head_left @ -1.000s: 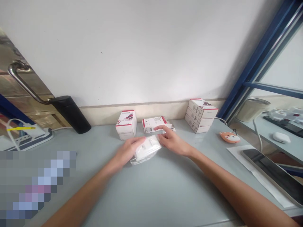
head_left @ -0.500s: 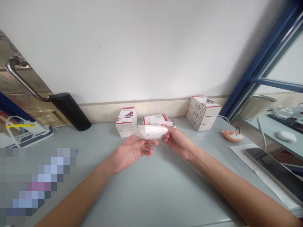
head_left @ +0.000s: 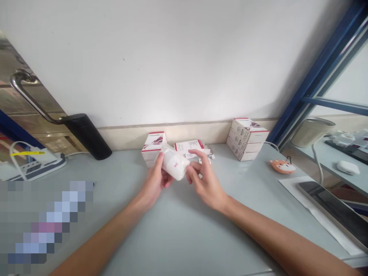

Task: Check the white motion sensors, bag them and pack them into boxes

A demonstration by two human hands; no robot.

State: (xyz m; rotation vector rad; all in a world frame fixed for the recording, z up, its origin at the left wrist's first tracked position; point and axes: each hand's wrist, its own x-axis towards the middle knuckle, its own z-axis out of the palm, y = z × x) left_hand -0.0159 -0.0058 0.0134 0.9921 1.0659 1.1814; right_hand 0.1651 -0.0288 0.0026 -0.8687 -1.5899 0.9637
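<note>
A white rounded item [head_left: 174,164] in a thin clear plastic bag, with a small red mark on its face, is held above the desk, tilted down to the right. My left hand [head_left: 153,181] grips its left side, thumb on top and fingers curled underneath. At its lower right end, my right hand [head_left: 209,187] pinches the bag's edge between thumb and fingers, the index finger raised. Just behind lies a white and red carton [head_left: 189,145], with a white flap or piece at its right end. A similar carton [head_left: 154,142] stands behind my left hand, partly hidden.
A stack of white and red cartons [head_left: 246,140] stands at the back right. Beside it are an orange animal-face case [head_left: 282,166] and a dark phone [head_left: 330,209] on white paper. At the left are a black cylinder [head_left: 87,136] and a power strip [head_left: 37,165].
The wrapped item has turned so its red-marked face shows. My left hand has gone from loosely open beneath it to gripping its side; my right hand has shifted to its lower right end.
</note>
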